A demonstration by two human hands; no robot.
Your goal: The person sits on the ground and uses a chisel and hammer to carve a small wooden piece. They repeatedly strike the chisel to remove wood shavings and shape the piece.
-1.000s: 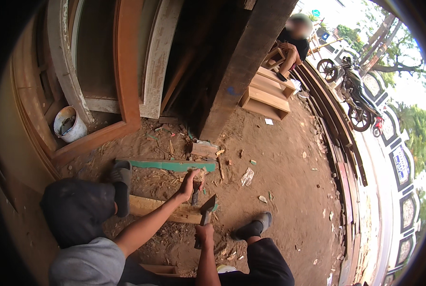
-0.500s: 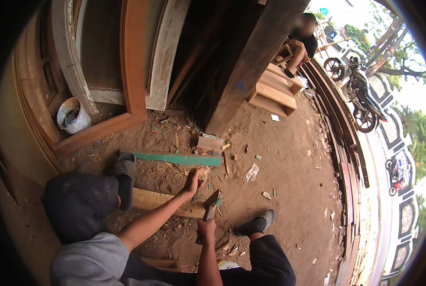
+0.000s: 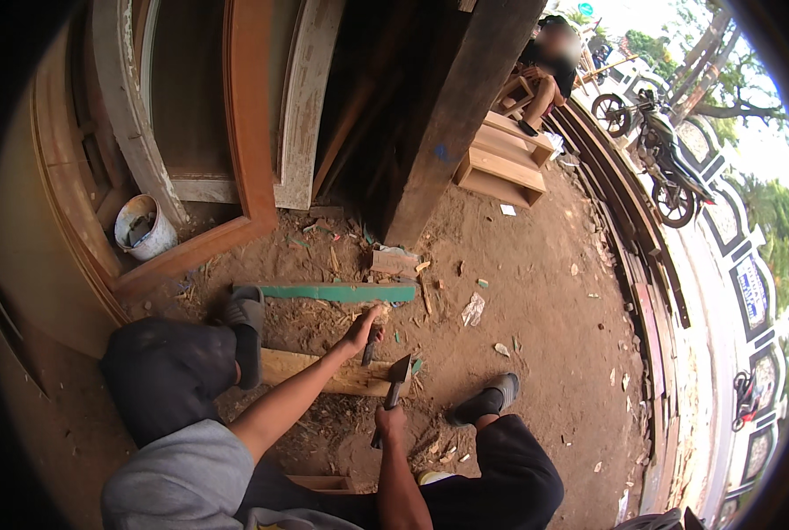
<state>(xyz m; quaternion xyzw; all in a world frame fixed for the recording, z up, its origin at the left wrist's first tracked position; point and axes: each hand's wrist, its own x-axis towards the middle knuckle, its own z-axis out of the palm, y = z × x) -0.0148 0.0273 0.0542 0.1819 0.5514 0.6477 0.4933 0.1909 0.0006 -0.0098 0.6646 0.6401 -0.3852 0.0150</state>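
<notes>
A pale wooden board [image 3: 311,369] lies across the ground between my feet. My left hand [image 3: 357,336] is closed around a chisel [image 3: 368,353], its dark blade pointing down at the board near the right end. The fingers hide most of the chisel's handle. Closer to me, my right hand [image 3: 391,420] grips the handle of a hatchet [image 3: 399,369] with a wedge-shaped metal head. That head is just right of the chisel, over the board's end and apart from the left hand. Beyond the board lies a green-painted timber [image 3: 333,292].
Wood chips litter the dirt ground. A white bucket [image 3: 145,231] stands by leaning door frames [image 3: 253,115] at far left. A thick dark post [image 3: 452,115] rises ahead. Wooden drawers [image 3: 500,163], a seated person [image 3: 545,75], stacked planks [image 3: 624,212] and a motorcycle [image 3: 664,168] are at right.
The view has shifted slightly, so the scene sits a little differently. Both hands keep their holds on the chisel and hatchet, with the hatchet head still beside the chisel.
</notes>
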